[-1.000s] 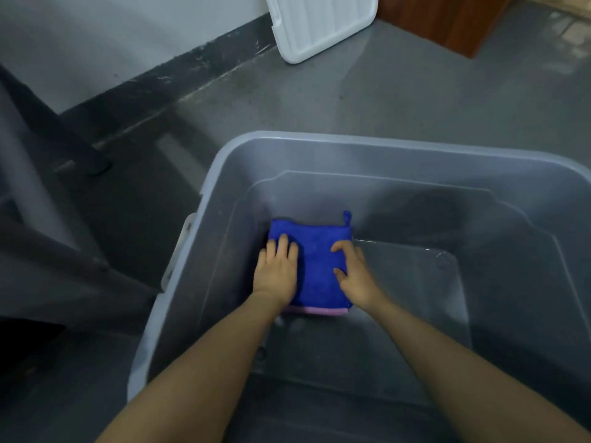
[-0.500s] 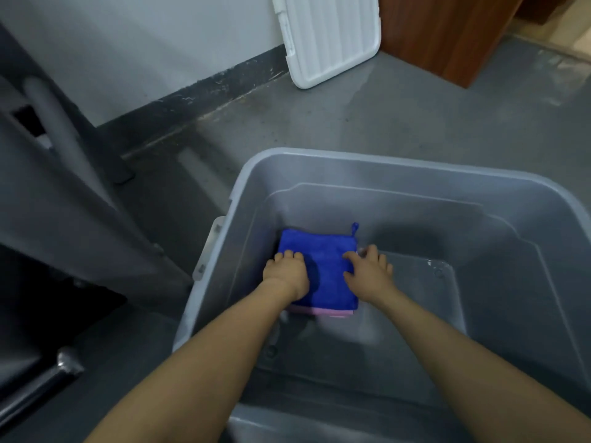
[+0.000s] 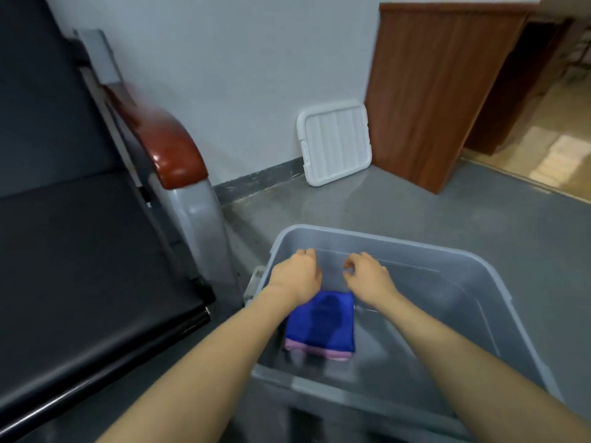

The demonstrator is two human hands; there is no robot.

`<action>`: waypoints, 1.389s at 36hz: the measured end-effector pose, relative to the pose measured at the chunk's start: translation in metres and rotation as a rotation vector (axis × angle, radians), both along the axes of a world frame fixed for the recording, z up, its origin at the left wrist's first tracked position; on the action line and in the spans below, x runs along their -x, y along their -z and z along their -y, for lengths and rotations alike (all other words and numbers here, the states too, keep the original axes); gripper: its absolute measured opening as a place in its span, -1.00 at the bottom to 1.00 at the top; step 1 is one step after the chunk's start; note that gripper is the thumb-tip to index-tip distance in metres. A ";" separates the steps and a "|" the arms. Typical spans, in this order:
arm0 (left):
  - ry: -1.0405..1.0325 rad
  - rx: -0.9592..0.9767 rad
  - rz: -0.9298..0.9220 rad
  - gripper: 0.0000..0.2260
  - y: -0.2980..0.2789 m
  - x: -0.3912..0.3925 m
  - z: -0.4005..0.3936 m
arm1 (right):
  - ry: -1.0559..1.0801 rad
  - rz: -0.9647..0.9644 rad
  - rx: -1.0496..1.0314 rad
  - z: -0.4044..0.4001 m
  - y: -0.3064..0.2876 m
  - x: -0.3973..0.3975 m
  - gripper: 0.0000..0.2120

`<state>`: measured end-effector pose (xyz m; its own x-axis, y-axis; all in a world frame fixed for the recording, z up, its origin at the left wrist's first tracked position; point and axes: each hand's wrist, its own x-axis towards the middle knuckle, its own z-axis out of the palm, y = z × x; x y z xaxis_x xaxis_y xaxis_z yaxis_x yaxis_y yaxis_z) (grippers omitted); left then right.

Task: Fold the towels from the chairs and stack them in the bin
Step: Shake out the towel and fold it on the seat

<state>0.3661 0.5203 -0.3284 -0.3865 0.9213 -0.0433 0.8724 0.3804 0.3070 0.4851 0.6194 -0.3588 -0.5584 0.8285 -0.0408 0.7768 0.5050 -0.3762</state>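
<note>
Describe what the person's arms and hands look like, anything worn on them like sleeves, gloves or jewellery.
Both forearms are bare from the bottom edge of the picture to the wrists: no sleeves show. The left hand and the right hand wear no gloves, and no watch, bracelet or ring shows on the sides facing the head camera. The picture is a little blurred, so fine details cannot be told.

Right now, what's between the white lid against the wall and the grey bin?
Only bare grey floor lies between the white lid and the bin, per the head view.
</note>
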 end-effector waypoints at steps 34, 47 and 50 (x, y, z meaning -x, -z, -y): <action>-0.783 -0.357 -0.169 -0.79 -0.163 0.211 0.386 | -0.692 -0.464 0.093 0.324 -0.169 0.288 -0.87; -1.129 -0.184 -0.455 -0.71 -0.138 0.302 0.580 | -1.113 -0.475 0.143 0.512 -0.162 0.431 -0.85; -1.200 -0.121 -0.513 -0.67 -0.132 0.321 0.610 | -1.190 -0.513 0.152 0.547 -0.161 0.456 -0.80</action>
<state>0.0452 -0.0901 -0.1964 -0.9113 -0.0182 0.4113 0.0389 0.9907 0.1301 0.0289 0.0724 -0.1983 -0.9218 -0.1758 0.3456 -0.3628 0.7058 -0.6085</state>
